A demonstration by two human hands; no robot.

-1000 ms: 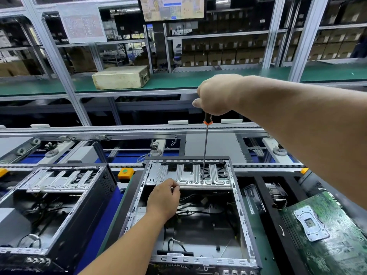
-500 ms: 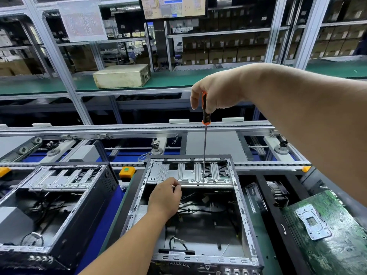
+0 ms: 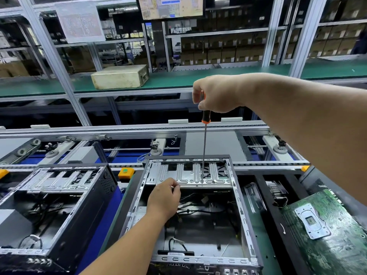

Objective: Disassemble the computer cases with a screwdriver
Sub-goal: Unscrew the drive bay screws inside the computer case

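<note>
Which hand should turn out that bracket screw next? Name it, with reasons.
Right. The right hand already grips the screwdriver, tip down on the metal bracket. The left hand only steadies the bracket's edge.

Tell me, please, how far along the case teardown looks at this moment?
Done: the middle case is open and a green motherboard lies out to its right. In hand: the right hand holds the screwdriver upright, tip on the ribbed drive bracket, while the left hand grips that bracket's front edge. Left: that bracket, the cables inside, and the left case.
</note>
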